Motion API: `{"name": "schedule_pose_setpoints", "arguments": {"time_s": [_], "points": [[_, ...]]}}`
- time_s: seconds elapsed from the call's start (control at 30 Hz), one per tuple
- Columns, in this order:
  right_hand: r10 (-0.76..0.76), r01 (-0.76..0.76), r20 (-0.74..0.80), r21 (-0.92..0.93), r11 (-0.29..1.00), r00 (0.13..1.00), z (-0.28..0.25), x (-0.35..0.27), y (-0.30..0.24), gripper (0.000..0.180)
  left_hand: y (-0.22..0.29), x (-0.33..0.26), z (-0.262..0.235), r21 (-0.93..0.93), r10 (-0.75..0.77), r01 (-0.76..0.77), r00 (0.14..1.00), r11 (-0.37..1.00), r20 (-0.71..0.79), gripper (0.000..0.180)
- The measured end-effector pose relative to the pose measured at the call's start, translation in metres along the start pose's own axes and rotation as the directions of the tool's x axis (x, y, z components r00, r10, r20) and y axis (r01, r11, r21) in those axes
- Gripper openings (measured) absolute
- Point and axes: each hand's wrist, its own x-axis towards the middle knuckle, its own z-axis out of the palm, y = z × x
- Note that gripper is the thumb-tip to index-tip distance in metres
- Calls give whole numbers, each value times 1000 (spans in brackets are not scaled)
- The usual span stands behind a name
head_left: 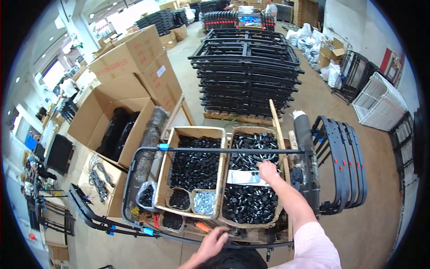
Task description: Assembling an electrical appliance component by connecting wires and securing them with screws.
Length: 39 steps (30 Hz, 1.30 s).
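My right hand (268,171) reaches into the right box (227,152), its fingers drawn together over round black caps with metal studs (250,204). What lies between its fingertips is too small to make out. A pale flat piece (242,177) lies across the caps beside that hand. My left hand (214,242) is at the near rail of a black tubular frame (192,240), its fingers curled and whatever they hold hidden. An orange handle (203,226) lies just beyond it. The frame surrounds the boxes.
A left box (222,170) holds black parts, plus small tubs of black pieces (180,199) and silver hardware (204,201). A wooden strip (277,121) stands along the right box. Stacked black frames (246,76) rise ahead; curved frames (342,161) stand right, cartons (139,67) left.
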Motion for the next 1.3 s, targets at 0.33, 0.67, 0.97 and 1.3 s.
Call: {"name": "schedule_pose_setpoints", "arguments": {"time_s": [0.33,0.67,0.97,1.3], "points": [[-79,130,303,-150,980,950,-3,39,9,33,-22,-63,-11,-205,-222,169,935,964,-275,34],[-230,296,-191,500,814,954,-112,3,-113,30,-23,-36,-53,124,134,-135,991,983,17,40],[-263,342,-279,287,895,924,-119,74,-159,30,-53,-40,-91,172,412,-417,909,893,61,38],[-220,214,-74,-77,974,973,-123,115,-176,22,-63,-53,-120,129,279,-277,960,952,2,39]]}}
